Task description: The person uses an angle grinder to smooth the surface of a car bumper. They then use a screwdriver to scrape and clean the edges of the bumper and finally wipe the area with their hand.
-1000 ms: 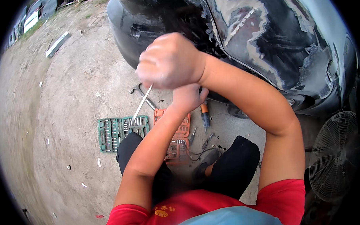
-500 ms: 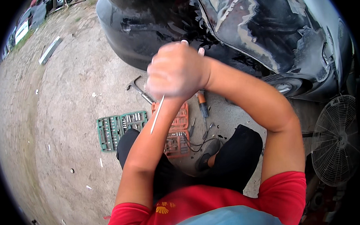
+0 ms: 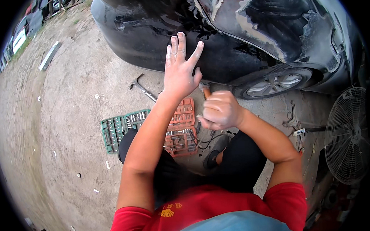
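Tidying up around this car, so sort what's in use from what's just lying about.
In use:
left hand, spread open by the black car body
right hand, closed on a tool handle

Lying about:
green socket set
orange tool case
hammer
fan

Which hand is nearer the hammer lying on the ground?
Left. The left hand, open with fingers spread, is raised just right of the hammer in the picture. The right hand, curled shut, sits farther right and lower.

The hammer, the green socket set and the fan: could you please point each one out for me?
hammer (image 3: 142, 88), head view, on the middle of its handle.
green socket set (image 3: 116, 128), head view, on the middle of the open tray.
fan (image 3: 348, 136), head view, on the wire guard near the hub.
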`<state>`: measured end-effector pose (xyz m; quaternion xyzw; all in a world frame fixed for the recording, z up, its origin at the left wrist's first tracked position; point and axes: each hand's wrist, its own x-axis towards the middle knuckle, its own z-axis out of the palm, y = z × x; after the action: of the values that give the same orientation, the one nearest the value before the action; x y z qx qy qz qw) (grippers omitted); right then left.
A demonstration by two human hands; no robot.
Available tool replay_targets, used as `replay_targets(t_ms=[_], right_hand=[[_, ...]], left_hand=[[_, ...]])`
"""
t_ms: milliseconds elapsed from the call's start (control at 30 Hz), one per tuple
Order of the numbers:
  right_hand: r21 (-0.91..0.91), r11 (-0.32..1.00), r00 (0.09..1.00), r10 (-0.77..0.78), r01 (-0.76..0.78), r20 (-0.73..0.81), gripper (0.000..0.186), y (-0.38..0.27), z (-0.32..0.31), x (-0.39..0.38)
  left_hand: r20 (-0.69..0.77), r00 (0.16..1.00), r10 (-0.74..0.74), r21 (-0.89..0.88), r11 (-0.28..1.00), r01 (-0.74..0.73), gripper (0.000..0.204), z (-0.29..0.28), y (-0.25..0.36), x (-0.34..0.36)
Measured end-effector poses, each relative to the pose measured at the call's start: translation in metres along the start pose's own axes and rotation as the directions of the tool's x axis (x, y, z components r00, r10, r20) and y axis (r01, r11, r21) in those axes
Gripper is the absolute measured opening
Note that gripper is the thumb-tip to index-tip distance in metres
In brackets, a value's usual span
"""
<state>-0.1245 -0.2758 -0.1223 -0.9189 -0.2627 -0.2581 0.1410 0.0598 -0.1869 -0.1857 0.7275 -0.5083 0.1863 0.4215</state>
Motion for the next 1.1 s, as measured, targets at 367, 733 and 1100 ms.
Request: replay_targets(t_ms=[367, 733, 1100], right_hand=[[-0.036, 0.528, 0.482, 0.799, -0.848, 0.361, 0.047, 0.003, -0.019, -0.092], [-0.041, 0.545, 0.45, 0.729, -0.837, 0.516, 0.046, 0.013, -0.013, -0.107], [-0.101, 0.528, 0.376, 0.714, -0.843, 0.591, 0.054, 0.007, -0.021, -0.115]], left_hand=[[-0.061, 0.987, 0.15, 0.08, 0.986, -0.145, 0.097, -0.016, 0.024, 0.048], [0.015, 0.986, 0.164, 0.18, 0.97, -0.164, 0.109, -0.005, 0.035, 0.05], [-0.259, 0.961, 0.096, 0.218, 0.975, -0.039, 0.108, -0.075, 0.018, 0.13]])
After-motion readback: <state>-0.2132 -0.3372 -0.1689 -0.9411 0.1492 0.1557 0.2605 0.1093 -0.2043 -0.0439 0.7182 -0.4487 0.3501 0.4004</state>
